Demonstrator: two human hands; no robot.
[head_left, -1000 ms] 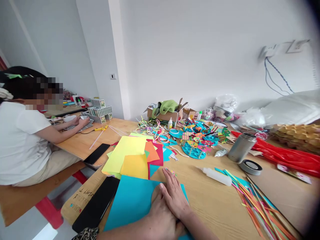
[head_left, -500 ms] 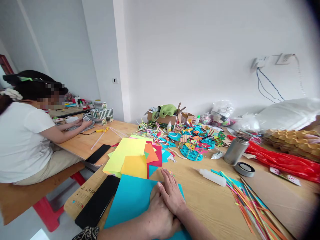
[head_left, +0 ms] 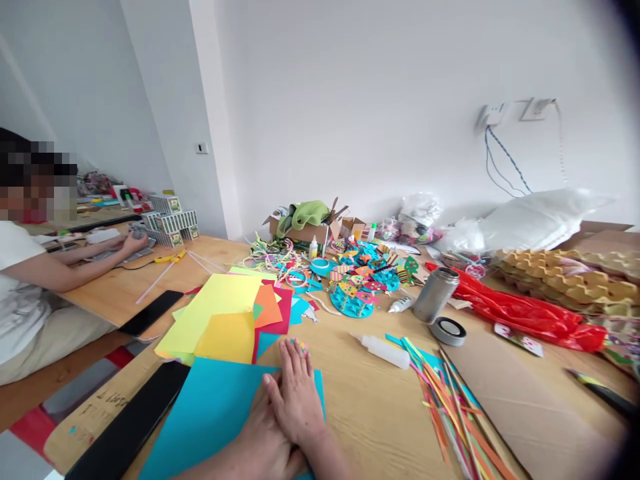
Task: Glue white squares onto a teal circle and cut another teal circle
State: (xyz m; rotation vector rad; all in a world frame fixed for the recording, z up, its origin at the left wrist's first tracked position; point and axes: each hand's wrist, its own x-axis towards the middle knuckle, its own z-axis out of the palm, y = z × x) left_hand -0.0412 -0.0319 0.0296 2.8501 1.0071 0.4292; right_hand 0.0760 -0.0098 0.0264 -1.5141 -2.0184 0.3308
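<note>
A sheet of blue paper (head_left: 215, 400) lies on the wooden table in front of me. My left hand (head_left: 263, 420) rests on its right part, back upward, and its fingers are mostly hidden. Across it lies my right hand (head_left: 300, 393), flat with fingers stretched out and nothing held. Just past those fingertips is a small multicoloured piece, too small to name. Beyond the blue sheet lie yellow paper (head_left: 225, 337), pale yellow paper (head_left: 210, 307), an orange piece (head_left: 269, 307) and a red sheet (head_left: 283, 317), overlapping.
A squeeze bottle (head_left: 385, 351), paper strips (head_left: 440, 400), cardboard (head_left: 525, 407), a metal flask (head_left: 436, 293) and a tape roll (head_left: 449, 331) lie right. Paper crafts (head_left: 353, 300) spread behind. Black phone-like slabs (head_left: 130, 427) sit left, where a person (head_left: 20, 287) works at another table.
My view has turned to the right, so everything appears further left and a dark pen-like tool has come in at the right edge. My hands stay stacked on the blue paper.
</note>
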